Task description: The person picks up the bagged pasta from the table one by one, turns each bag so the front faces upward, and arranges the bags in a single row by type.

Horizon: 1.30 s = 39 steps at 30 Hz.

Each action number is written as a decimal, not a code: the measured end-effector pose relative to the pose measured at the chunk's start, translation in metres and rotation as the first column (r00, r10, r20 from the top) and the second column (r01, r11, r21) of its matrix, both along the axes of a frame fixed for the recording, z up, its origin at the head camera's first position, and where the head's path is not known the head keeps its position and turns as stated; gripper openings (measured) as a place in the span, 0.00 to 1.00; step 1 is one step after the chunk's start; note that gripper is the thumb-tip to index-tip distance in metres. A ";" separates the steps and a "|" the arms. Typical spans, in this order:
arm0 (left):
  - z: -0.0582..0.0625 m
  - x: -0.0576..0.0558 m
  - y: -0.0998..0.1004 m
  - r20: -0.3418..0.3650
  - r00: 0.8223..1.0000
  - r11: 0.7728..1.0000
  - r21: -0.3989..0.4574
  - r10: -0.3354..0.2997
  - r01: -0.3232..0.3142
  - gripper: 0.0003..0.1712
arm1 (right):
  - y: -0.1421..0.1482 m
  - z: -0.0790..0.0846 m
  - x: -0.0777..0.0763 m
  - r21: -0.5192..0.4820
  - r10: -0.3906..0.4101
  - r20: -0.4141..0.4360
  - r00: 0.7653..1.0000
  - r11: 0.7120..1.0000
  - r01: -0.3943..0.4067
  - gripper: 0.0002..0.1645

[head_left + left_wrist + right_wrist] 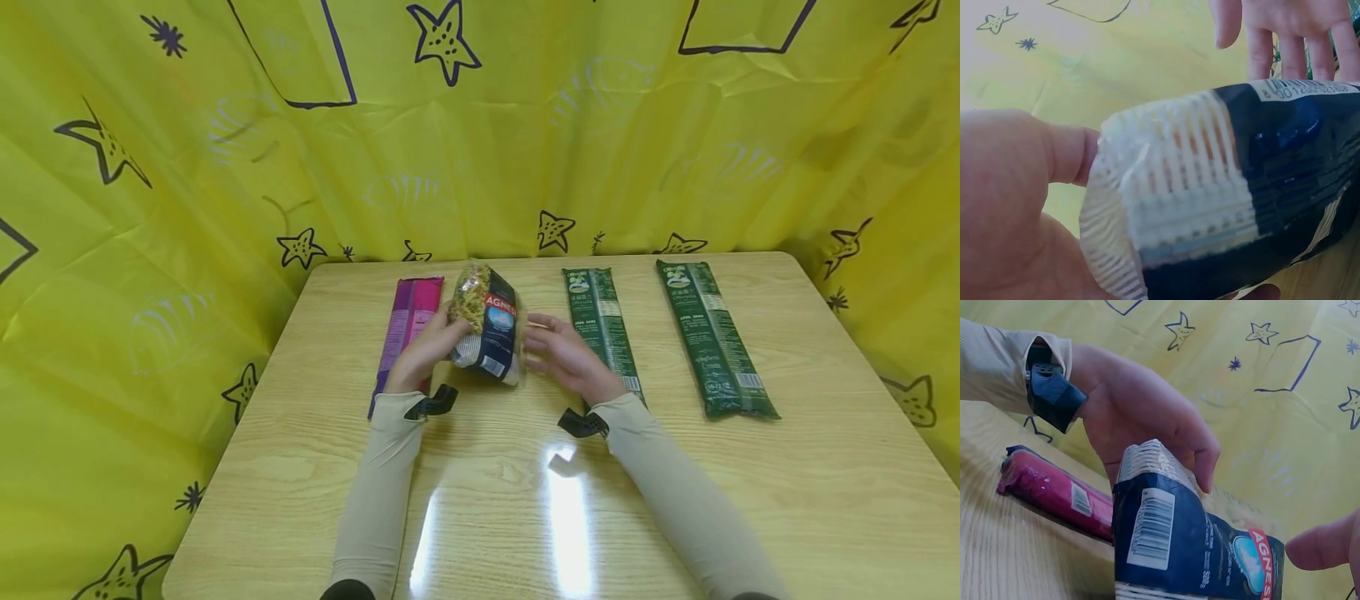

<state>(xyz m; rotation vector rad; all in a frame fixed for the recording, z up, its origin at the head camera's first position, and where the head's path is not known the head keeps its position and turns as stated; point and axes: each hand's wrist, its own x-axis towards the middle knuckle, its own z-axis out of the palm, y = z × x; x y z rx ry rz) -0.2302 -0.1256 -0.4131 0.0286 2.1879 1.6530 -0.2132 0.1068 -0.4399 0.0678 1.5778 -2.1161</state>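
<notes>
A dark blue and clear bag of Agnesi pasta (pixel 497 337) is tilted up above the back middle of the table. My left hand (pixel 424 354) grips its left side, thumb on the near face, and the left wrist view shows the bag's striped end (pixel 1172 169) against that palm. To the right of the bag, my right hand (pixel 568 357) has its fingers spread and relaxed, pointing at the bag's side. The right wrist view shows its thumb (pixel 1325 545) close to the bag's red label. Behind my left hand lies a pink and purple packet (pixel 408 312).
Two long green Olivella spaghetti packets lie to the right: one (pixel 596 308) partly behind my right hand, the other (pixel 712 342) farther right. Beneath everything is a pale wooden table (pixel 300 475). A yellow curtain (pixel 480 167) hangs along its back and sides.
</notes>
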 end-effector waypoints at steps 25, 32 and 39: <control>-0.013 -0.005 -0.008 0.047 0.998 0.998 0.051 0.032 -0.034 0.33 | -0.007 -0.011 0.000 -0.121 0.052 0.114 0.992 0.992 -0.038 0.36; -0.020 -0.007 -0.005 0.067 0.997 0.998 -0.053 0.037 -0.034 0.33 | -0.003 -0.010 -0.001 -0.154 0.038 0.116 0.992 0.988 -0.020 0.41; -0.024 -0.007 0.002 0.079 0.996 0.999 -0.028 0.040 -0.038 0.43 | 0.001 -0.006 -0.001 -0.113 0.034 0.097 0.995 0.993 -0.023 0.42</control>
